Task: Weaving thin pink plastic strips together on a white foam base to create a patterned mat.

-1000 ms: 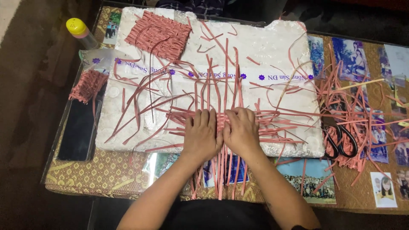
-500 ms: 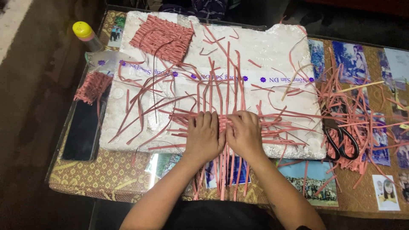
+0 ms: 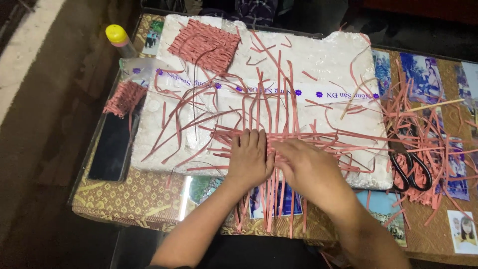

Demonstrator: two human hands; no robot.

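Note:
My left hand [image 3: 249, 158] and my right hand [image 3: 307, 167] lie side by side, palms down, on a half-woven mat of pink paper strips [image 3: 279, 127]. The mat rests near the front edge of a white foam board [image 3: 328, 65]. Both hands press flat on the crossing strips, fingers pointing away from me. Loose strip ends stick out past the board's front edge under my wrists. Whether any finger pinches a strip is hidden.
A finished woven pink square [image 3: 205, 45] lies at the board's far left, a smaller woven piece [image 3: 124, 97] beside a black phone [image 3: 112, 147]. A yellow-capped bottle [image 3: 119, 40] stands far left. Black scissors [image 3: 411, 167] sit in a pile of strips at right, among photographs [image 3: 423, 74].
The view has shifted slightly. My right hand has slid a little to the right over the strips; the left hand stays where it was.

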